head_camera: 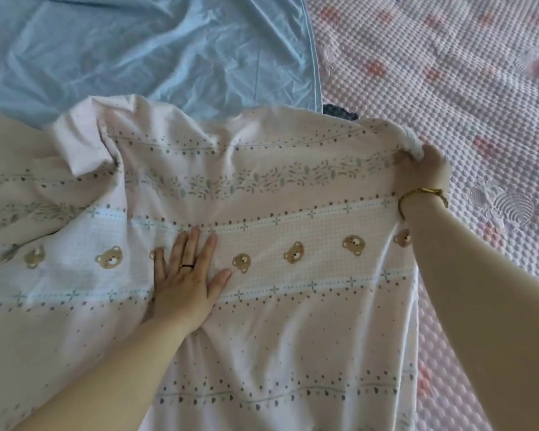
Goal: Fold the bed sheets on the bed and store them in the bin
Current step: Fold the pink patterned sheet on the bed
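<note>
Pale pink cotton printed with brown bears, leaf sprigs and dotted bands fills the near half of the view: this bear-print sheet (pixel 293 213) lies spread and rumpled across the bed, its right edge running down beside the quilted mattress cover (pixel 448 88). The left hand (pixel 184 275) lies flat on the sheet near its middle, fingers straight and slightly fanned, palm pressing the cloth down; a dark ring (pixel 187 266) sits on one finger. The right hand (pixel 423 164) is at the sheet's far right corner, fingers curled over a bunched bit of the edge and gripping it. A gold bracelet (pixel 423 194) circles that wrist. Beyond the pink sheet, a light blue sheet (pixel 137 51) lies creased and unfolded on the far left of the bed. Something small and dark (pixel 339 112) peeks out past the pink sheet's far edge, though it is too hidden to identify.
</note>
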